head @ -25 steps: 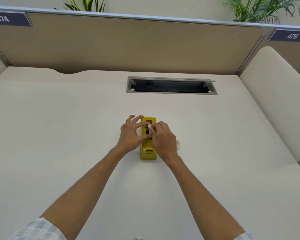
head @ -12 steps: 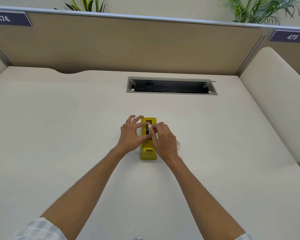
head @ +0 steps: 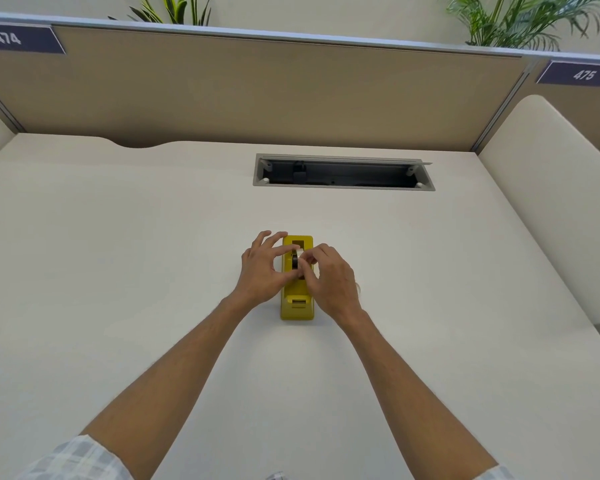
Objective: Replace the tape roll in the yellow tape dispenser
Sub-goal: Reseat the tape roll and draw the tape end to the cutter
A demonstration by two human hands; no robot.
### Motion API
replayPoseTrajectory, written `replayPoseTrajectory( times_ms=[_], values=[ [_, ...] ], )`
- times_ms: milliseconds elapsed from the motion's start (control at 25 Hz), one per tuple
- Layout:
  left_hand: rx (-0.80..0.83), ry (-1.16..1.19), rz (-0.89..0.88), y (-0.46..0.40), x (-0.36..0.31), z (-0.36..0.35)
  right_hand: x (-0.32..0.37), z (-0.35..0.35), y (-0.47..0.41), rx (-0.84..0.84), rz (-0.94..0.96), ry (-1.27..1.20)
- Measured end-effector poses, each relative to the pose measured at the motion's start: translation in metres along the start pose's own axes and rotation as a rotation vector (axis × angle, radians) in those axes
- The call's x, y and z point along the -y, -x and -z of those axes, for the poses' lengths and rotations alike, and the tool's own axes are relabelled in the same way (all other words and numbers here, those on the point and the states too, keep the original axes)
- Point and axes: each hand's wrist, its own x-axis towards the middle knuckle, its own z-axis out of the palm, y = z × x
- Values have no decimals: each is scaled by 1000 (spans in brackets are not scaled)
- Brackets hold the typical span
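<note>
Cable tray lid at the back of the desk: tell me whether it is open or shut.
Open. The cable tray shows a dark recess with fittings inside its grey frame; nothing covers it.

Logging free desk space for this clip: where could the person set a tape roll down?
Bare desk lies left of the left hand, between the yellow tape dispenser and the cable tray opening, and nearer than the dispenser between the forearms. It is crowded at the dispenser, where both hands meet; a clear object shows beside the right hand.

The right hand (head: 329, 282) covers most of the tape roll (head: 296, 260) and the clear object (head: 358, 289) just beyond its outer edge.
</note>
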Motion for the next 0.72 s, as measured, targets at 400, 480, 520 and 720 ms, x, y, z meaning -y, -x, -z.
replayPoseTrajectory(
  times_ms=[400, 480, 520, 720],
  values=[
    [-6, -11, -12, -1, 3, -1, -3, -3, -3, 74, -65, -87],
    [-4, -12, -11, -1, 3, -2, -3, -3, -4, 88, -78, -107],
    [-4, -13, -10, -1, 3, -2, -3, -2, -4, 95, -81, -115],
    [-2, -9, -9, 0, 3, -2, -1, 2, -2, 66, -77, -90]
  ],
)
